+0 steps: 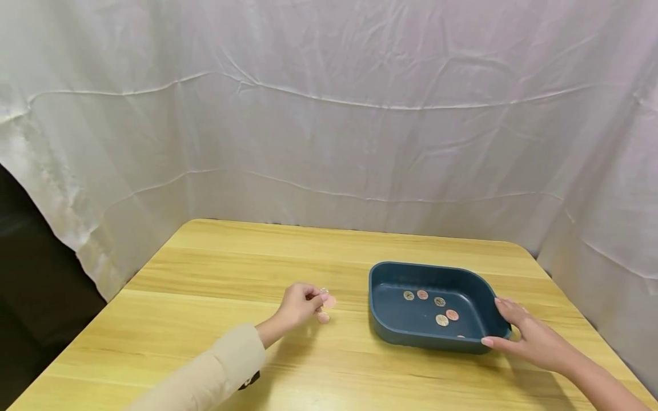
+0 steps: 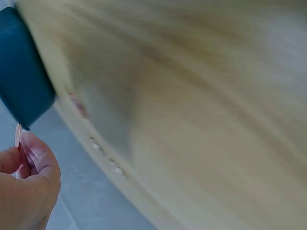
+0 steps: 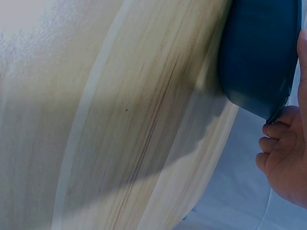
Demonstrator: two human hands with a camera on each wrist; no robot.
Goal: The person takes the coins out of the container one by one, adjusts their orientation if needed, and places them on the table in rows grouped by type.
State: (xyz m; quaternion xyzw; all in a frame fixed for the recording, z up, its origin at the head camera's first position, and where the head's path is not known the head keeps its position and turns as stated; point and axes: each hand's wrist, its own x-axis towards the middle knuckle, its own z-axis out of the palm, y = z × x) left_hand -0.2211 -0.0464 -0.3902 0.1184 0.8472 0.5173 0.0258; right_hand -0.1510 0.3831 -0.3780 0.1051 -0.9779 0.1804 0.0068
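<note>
At the table (image 1: pixel 308 251) — coin (image 2: pixel 18 135) between left fingers (image 2: pixel 41 153), tray (image 1: pixel 413 319) (blue) in grip of right fingers (image 1: pixel 506 311).

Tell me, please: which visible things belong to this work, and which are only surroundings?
For the work:
- reddish round coin, pinched by the left hand
- loose round coins near that hand
- dark blue rounded tray, held by the right hand
- reddish and pale coins inside

Surroundings:
- yellowish wooden table
- whitish cloth curtain

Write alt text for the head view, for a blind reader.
A left hand pinches a copper-coloured coin over a wood-grain table, while the right hand grips the right end of a rounded dark blue tray holding several coins. White cloth hangs behind.
</note>
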